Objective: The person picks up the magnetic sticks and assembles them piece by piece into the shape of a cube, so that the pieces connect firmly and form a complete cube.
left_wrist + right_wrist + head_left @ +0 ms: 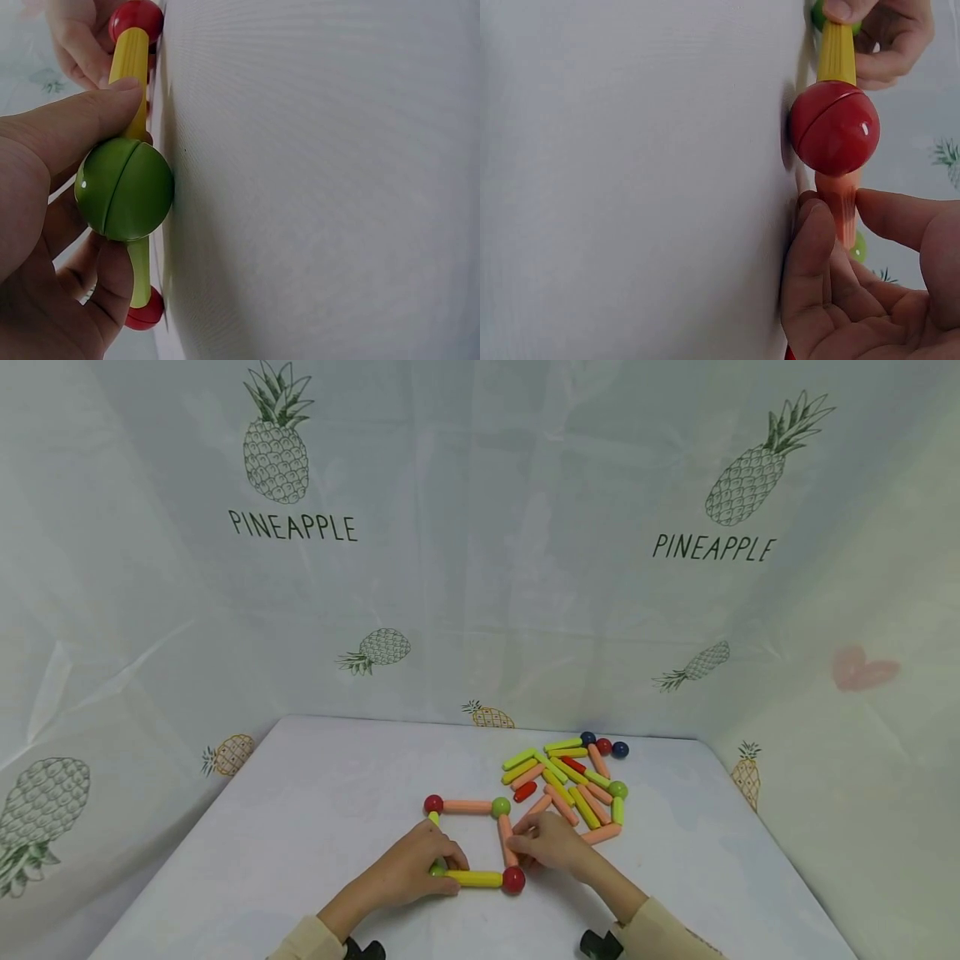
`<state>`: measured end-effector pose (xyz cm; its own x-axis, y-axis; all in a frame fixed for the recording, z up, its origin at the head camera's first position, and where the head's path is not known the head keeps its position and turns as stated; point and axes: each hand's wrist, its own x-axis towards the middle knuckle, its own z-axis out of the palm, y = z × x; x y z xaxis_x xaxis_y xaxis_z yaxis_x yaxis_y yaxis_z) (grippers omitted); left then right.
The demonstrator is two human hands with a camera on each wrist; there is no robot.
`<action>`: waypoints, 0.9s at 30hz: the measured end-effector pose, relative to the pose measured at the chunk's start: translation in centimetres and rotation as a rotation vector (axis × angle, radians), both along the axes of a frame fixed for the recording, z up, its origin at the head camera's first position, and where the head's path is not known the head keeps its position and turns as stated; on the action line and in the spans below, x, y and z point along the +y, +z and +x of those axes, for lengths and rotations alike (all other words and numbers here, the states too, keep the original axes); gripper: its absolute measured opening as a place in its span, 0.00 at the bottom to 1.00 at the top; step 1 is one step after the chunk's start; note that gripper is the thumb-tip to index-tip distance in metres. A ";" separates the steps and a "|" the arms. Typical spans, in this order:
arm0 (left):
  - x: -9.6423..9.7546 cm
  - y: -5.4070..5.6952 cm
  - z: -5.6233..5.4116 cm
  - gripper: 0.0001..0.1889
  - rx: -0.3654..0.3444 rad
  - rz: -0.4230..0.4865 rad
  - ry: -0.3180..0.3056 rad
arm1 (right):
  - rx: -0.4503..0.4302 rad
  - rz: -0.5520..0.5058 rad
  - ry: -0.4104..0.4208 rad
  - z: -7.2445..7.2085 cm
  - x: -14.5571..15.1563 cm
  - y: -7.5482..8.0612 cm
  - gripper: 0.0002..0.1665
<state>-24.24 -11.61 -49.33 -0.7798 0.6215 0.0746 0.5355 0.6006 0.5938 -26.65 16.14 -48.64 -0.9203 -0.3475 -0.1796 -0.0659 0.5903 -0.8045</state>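
Rods and balls are joined into a four-sided frame lying on the table. Its far side is a peach rod [467, 807] between a red ball [433, 804] and a green ball [501, 807]. My left hand [408, 870] grips the near left corner, thumb on the yellow rod [482, 879] and other fingers around the green corner ball [124, 191] and lime rod [140, 274]. With thumb and fingers, my right hand [553, 845] pinches the right-side peach rod [838, 202], just beyond the near red ball [835, 127].
Behind my right hand lies a loose pile of yellow, lime, peach and red rods [558, 787]. Blue balls [620, 749] and a red ball [604, 747] sit at its far edge. A pineapple-print curtain [465, 568] rises behind the white table [337, 777].
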 end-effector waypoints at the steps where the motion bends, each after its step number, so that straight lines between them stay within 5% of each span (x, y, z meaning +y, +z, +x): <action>1: 0.0 0.0 0.0 0.09 0.001 -0.001 0.000 | -0.011 -0.008 -0.001 0.0 0.0 0.0 0.19; 12: -0.1 -0.1 0.0 0.09 -0.023 -0.016 0.019 | -0.035 -0.025 -0.024 0.4 -0.3 0.0 0.19; 17: -0.8 -0.4 0.0 0.11 0.039 -0.001 0.012 | -0.019 -0.034 -0.022 0.6 -0.4 0.0 0.19; 27: -2.1 0.0 0.6 0.11 0.047 0.035 0.088 | 0.110 0.018 0.038 0.8 0.3 0.3 0.18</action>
<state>-23.62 -13.68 -49.32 -0.8266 0.5470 0.1324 0.5089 0.6261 0.5908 -25.87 16.47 -48.33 -0.9208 -0.3806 -0.0850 -0.1760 0.6000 -0.7804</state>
